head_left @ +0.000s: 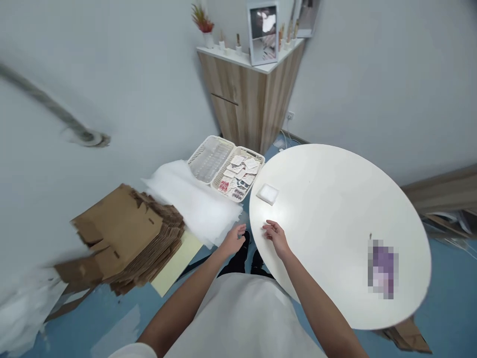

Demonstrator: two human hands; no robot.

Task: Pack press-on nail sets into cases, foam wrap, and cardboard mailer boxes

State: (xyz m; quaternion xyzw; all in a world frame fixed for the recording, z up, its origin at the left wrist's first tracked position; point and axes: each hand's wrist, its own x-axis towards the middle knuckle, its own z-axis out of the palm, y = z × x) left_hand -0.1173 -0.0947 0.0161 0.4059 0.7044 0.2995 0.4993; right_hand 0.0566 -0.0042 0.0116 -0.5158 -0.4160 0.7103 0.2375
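Observation:
My right hand rests at the near left edge of a round white table, fingers loosely curled and apart, holding nothing. My left hand hovers just off the table's edge, open, above a heap of white padding sheets on the floor. A small white packet lies on the table a little beyond my right hand. Neither hand touches it.
Two cream baskets stand on the floor past the padding, one with several small packets. A stack of flat brown cardboard lies at left. A wooden corner cabinet stands behind. A blurred purple object sits on the table's right.

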